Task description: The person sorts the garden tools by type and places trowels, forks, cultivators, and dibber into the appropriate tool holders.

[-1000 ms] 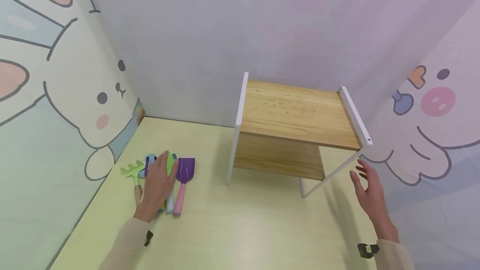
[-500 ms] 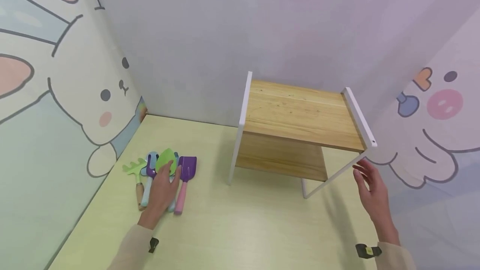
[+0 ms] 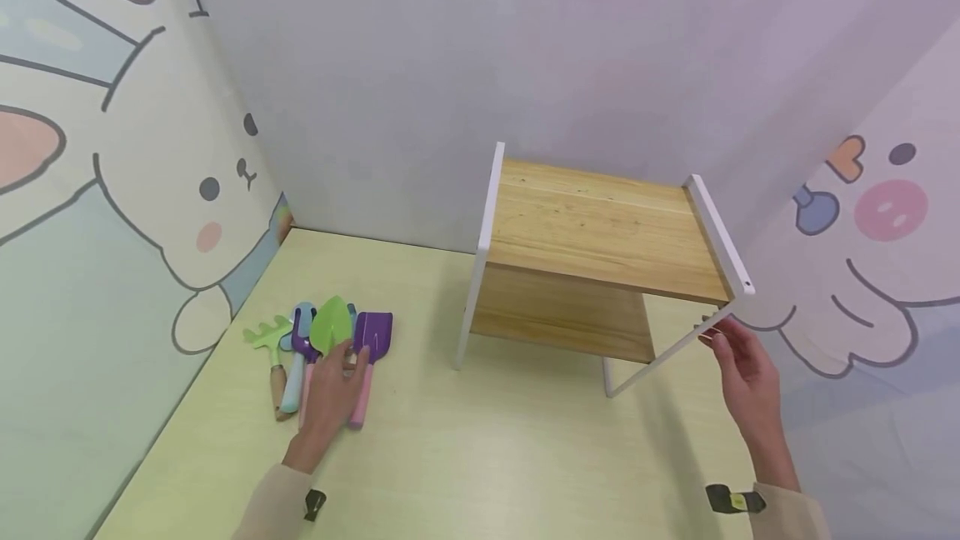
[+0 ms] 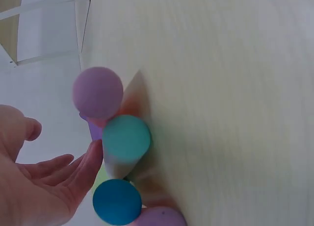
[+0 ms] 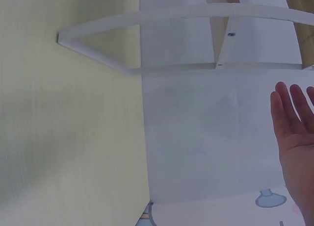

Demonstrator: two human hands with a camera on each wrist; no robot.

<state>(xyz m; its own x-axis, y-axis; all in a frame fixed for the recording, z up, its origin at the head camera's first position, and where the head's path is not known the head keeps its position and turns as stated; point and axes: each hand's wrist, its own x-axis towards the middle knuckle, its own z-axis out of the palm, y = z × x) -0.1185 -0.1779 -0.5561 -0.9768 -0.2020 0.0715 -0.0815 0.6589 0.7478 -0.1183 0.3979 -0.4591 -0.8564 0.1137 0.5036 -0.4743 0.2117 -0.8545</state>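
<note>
A cluster of toy garden tools lies on the table at the left. My left hand (image 3: 330, 394) is over it, fingers near the lower end of a green trowel blade (image 3: 331, 325). Beside this are a purple shovel (image 3: 373, 336) with a pink handle, a purple-headed tool (image 3: 303, 346), and a green rake (image 3: 267, 335) with a wooden handle. In the left wrist view my thumb and fingers stand apart, fingertips beside a teal handle end (image 4: 126, 138); whether they touch it I cannot tell. My right hand (image 3: 750, 386) is beside the shelf's right frame, holding nothing, its fingers extended in the right wrist view.
A two-tier wooden shelf (image 3: 600, 227) with white side frames (image 3: 720, 236) stands right of centre on the pale table (image 3: 480, 457). A grey-lilac wall (image 3: 375, 107) rises behind. Cartoon-printed curtains (image 3: 135, 190) close off both sides.
My left hand has drawn back toward me over the tools, uncovering the green trowel blade and neighbouring heads. The right hand has shifted slightly, with its fingertips now behind the shelf's right frame.
</note>
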